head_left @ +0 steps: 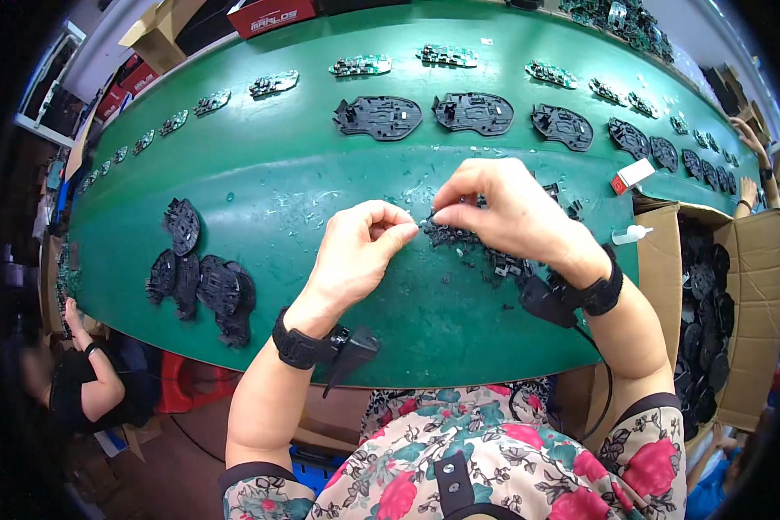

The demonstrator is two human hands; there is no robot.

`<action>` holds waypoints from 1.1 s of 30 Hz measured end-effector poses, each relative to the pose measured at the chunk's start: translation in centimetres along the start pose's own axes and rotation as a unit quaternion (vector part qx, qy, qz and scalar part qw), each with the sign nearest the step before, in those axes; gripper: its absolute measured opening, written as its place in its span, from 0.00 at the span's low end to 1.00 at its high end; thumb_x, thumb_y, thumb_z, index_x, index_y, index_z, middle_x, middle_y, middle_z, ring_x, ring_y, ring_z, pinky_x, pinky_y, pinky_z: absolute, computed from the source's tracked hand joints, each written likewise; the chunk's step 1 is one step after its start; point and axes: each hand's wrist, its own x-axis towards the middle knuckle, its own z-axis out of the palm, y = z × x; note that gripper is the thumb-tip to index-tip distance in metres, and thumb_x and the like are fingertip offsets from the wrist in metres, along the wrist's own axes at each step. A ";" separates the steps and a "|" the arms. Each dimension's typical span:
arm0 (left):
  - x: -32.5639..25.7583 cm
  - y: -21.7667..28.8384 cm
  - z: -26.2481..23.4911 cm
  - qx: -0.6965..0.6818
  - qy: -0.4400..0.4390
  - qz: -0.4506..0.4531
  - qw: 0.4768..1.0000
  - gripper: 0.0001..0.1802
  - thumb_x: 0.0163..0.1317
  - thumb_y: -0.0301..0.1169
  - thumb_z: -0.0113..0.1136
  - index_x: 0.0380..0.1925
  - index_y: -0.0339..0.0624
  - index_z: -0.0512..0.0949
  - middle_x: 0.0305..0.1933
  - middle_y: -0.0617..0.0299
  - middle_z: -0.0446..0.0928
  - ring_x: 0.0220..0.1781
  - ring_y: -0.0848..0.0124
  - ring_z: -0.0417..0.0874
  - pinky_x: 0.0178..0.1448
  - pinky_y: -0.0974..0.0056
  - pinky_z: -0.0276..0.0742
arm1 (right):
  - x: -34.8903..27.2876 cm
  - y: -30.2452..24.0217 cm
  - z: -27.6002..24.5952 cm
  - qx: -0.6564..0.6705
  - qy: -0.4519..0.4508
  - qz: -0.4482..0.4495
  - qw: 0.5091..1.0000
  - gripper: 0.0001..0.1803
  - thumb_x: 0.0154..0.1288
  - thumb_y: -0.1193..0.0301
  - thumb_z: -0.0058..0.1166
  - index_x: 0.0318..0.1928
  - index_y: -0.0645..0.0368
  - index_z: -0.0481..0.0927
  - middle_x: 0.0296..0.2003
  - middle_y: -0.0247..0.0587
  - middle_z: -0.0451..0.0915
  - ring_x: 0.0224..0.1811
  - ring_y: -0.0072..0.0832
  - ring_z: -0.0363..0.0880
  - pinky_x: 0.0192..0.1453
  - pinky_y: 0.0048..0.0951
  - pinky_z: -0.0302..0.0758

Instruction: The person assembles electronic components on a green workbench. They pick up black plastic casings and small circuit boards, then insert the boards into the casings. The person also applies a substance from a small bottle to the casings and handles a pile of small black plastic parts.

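Observation:
My left hand (pixel 355 251) and my right hand (pixel 507 212) meet over the middle of the green table (pixel 338 338). On each, thumb and forefinger are pinched together, the tips only a little apart. What they hold is too small to make out; a tiny dark bit shows at the right fingertips. Under and beside my right hand lies a pile of small black plastic parts (pixel 504 263). Beyond my hands runs a row of black mouse-shaped bottom shells (pixel 474 114), and farther back a row of green circuit boards (pixel 447 56).
Several black shells (pixel 221 286) lie heaped at left. An open cardboard box (pixel 758 303) of black shells stands at right, near a small white dropper bottle (pixel 633 234) and a red-and-white carton (pixel 633 176). Another person's arm (pixel 100 373) rests at the left edge; other hands (pixel 748 195) show far right.

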 end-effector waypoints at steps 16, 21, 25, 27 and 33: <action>1.7 2.1 -2.8 -0.190 -0.017 0.060 0.980 0.08 0.62 0.29 0.63 0.38 0.37 0.79 0.34 0.70 0.78 0.35 0.84 0.73 0.39 0.76 0.70 | 2.7 -1.3 0.9 0.178 0.027 0.064 0.982 0.12 0.61 0.69 0.55 0.34 0.68 0.80 0.22 0.35 0.78 0.25 0.17 0.72 0.28 0.24 0.72; 4.7 2.7 -3.9 -0.146 -0.011 0.110 0.983 0.08 0.61 0.28 0.63 0.37 0.35 0.80 0.34 0.68 0.79 0.35 0.83 0.75 0.40 0.75 0.72 | 4.7 -0.6 1.0 0.178 0.089 0.088 0.976 0.12 0.61 0.68 0.55 0.34 0.67 0.81 0.21 0.34 0.78 0.24 0.16 0.72 0.28 0.23 0.71; 8.4 3.2 -4.0 -0.070 0.022 0.150 0.986 0.08 0.60 0.28 0.63 0.36 0.34 0.80 0.33 0.65 0.81 0.35 0.80 0.78 0.42 0.72 0.75 | 6.6 0.9 0.4 0.172 0.131 0.104 0.971 0.13 0.61 0.67 0.56 0.35 0.67 0.82 0.24 0.37 0.80 0.27 0.18 0.74 0.32 0.25 0.73; 11.4 2.7 -4.4 0.065 0.058 0.184 0.979 0.09 0.57 0.29 0.63 0.34 0.34 0.81 0.31 0.60 0.82 0.33 0.75 0.80 0.40 0.68 0.76 | 7.8 2.4 -0.3 0.114 0.161 0.107 0.974 0.13 0.60 0.66 0.57 0.36 0.66 0.82 0.25 0.40 0.82 0.28 0.20 0.77 0.34 0.26 0.75; 17.5 1.9 -4.4 0.280 0.064 0.138 0.948 0.09 0.52 0.32 0.67 0.31 0.38 0.84 0.31 0.58 0.81 0.33 0.70 0.81 0.42 0.65 0.76 | 10.4 4.8 -2.1 0.037 0.164 0.151 0.974 0.13 0.57 0.64 0.59 0.35 0.63 0.84 0.27 0.43 0.83 0.30 0.26 0.81 0.39 0.29 0.77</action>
